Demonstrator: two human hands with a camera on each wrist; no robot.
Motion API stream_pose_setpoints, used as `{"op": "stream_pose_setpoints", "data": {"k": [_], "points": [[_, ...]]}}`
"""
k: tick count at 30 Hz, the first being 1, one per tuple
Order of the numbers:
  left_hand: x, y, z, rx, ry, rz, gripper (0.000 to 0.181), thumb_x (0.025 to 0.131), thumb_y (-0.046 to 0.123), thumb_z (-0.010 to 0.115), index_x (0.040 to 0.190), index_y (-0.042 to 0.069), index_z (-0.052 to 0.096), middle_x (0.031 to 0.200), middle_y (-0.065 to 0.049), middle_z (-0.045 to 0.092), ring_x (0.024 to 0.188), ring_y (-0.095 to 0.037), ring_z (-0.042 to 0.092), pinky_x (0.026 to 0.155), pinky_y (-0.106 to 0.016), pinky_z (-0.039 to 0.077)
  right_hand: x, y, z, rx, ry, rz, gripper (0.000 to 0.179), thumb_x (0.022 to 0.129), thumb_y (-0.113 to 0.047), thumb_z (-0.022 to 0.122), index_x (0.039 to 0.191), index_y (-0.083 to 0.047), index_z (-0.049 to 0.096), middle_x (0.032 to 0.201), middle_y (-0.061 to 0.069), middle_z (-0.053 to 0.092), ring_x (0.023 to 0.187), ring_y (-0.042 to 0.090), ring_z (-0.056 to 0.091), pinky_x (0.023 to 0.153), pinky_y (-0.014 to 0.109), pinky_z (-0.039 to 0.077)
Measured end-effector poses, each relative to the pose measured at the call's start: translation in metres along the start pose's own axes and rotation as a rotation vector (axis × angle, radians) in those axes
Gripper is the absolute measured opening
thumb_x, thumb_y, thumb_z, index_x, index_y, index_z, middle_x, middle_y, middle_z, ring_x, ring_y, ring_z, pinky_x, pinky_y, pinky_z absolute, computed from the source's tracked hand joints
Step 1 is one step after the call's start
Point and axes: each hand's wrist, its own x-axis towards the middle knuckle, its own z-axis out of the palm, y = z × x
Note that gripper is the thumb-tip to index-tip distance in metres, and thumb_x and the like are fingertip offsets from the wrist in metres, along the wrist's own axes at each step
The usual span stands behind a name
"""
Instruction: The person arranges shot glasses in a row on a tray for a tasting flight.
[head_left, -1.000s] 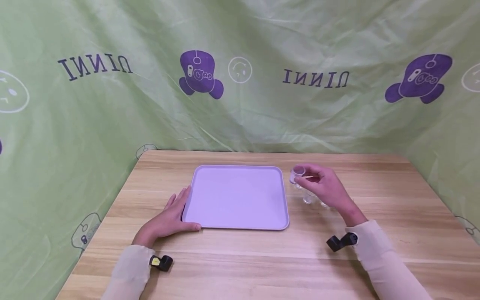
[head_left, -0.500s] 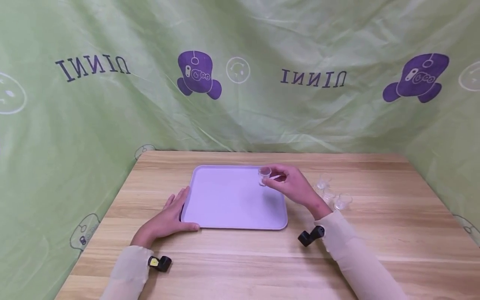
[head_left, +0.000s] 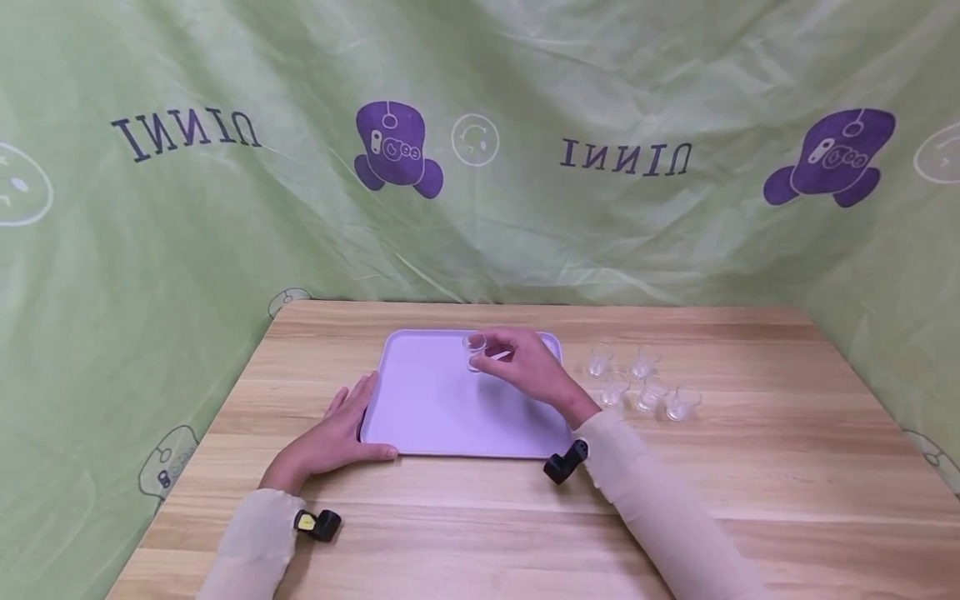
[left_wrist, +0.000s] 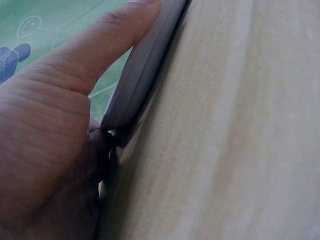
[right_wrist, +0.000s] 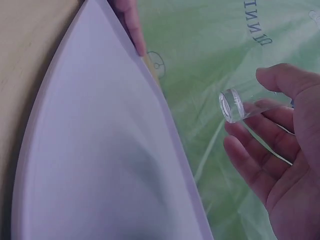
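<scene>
In the head view my right hand (head_left: 528,367) pinches a small clear shot glass (head_left: 474,354) between thumb and fingers, above the far middle of the purple tray (head_left: 435,408). The right wrist view shows the thick base of the shot glass (right_wrist: 232,106) tipped toward the camera, apart from the tray's surface. My left hand (head_left: 333,437) rests at the tray's near left corner, fingers along its left side and thumb at its front edge. In the left wrist view the thumb touches the tray rim (left_wrist: 142,65).
Several more clear shot glasses (head_left: 651,395) stand in a loose group on the wooden table (head_left: 480,525), right of the tray. A green printed cloth (head_left: 517,233) hangs behind and at both sides of the table.
My right hand has carried the shot glass left, from beside the other glasses to over the tray. The left hand has stayed at the tray's corner.
</scene>
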Motion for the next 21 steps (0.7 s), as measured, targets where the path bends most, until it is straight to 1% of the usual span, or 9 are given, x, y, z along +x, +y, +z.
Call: {"op": "stream_pose_setpoints", "data": {"k": [3, 7, 10, 14, 17, 21], "points": [[0.000, -0.001, 0.000, 0.002, -0.003, 0.000, 0.131, 0.078, 0.054, 0.086, 0.164, -0.001, 0.003, 0.169, -0.025, 0.006, 0.155, -0.039, -0.002, 0.123, -0.054, -0.006, 0.006, 0.002, 0.011, 0.011, -0.014, 0.025, 0.031, 0.093, -0.017, 0.079, 0.121, -0.005, 0.075, 0.114, 0.002, 0.074, 0.099, 0.018, 0.071, 0.087, 0.035, 0.059], [0.003, -0.002, 0.001, 0.017, 0.001, 0.026, 0.131, 0.078, 0.054, 0.086, 0.164, -0.001, 0.004, 0.169, -0.023, 0.009, 0.156, -0.037, 0.001, 0.123, -0.052, -0.006, 0.015, 0.003, 0.024, -0.004, -0.051, 0.048, 0.031, 0.092, -0.017, 0.080, 0.121, -0.008, 0.075, 0.114, 0.001, 0.073, 0.100, 0.017, 0.070, 0.089, 0.032, 0.058], [0.006, -0.003, 0.003, 0.024, 0.004, 0.044, 0.131, 0.079, 0.055, 0.085, 0.164, -0.001, 0.003, 0.169, -0.023, 0.010, 0.156, -0.036, 0.002, 0.123, -0.051, -0.006, 0.022, 0.004, 0.031, -0.012, -0.084, 0.059, 0.030, 0.092, -0.017, 0.080, 0.121, -0.009, 0.075, 0.115, 0.001, 0.072, 0.102, 0.016, 0.070, 0.090, 0.030, 0.057], [0.009, -0.003, 0.005, 0.025, -0.003, 0.046, 0.131, 0.079, 0.056, 0.085, 0.164, 0.000, 0.002, 0.169, -0.023, 0.009, 0.156, -0.036, 0.002, 0.123, -0.051, -0.006, 0.029, 0.005, 0.037, 0.009, -0.102, 0.091, 0.028, 0.093, -0.015, 0.079, 0.120, -0.008, 0.075, 0.114, 0.001, 0.073, 0.103, 0.018, 0.070, 0.090, 0.029, 0.056], [0.007, -0.002, 0.004, 0.025, -0.007, 0.040, 0.131, 0.079, 0.056, 0.085, 0.164, 0.000, 0.002, 0.169, -0.023, 0.010, 0.156, -0.037, 0.003, 0.123, -0.053, -0.006, 0.035, 0.005, 0.043, 0.032, -0.114, 0.113, 0.028, 0.093, -0.014, 0.079, 0.119, -0.006, 0.075, 0.114, 0.002, 0.073, 0.105, 0.021, 0.070, 0.090, 0.029, 0.056], [0.003, -0.002, 0.000, 0.018, 0.004, 0.029, 0.130, 0.078, 0.054, 0.086, 0.164, 0.000, 0.004, 0.169, -0.023, 0.010, 0.155, -0.038, 0.001, 0.123, -0.054, -0.007, 0.047, 0.002, 0.053, 0.033, -0.131, 0.103, 0.028, 0.092, -0.013, 0.079, 0.118, -0.005, 0.074, 0.115, 0.005, 0.072, 0.108, 0.022, 0.069, 0.090, 0.028, 0.056]]}}
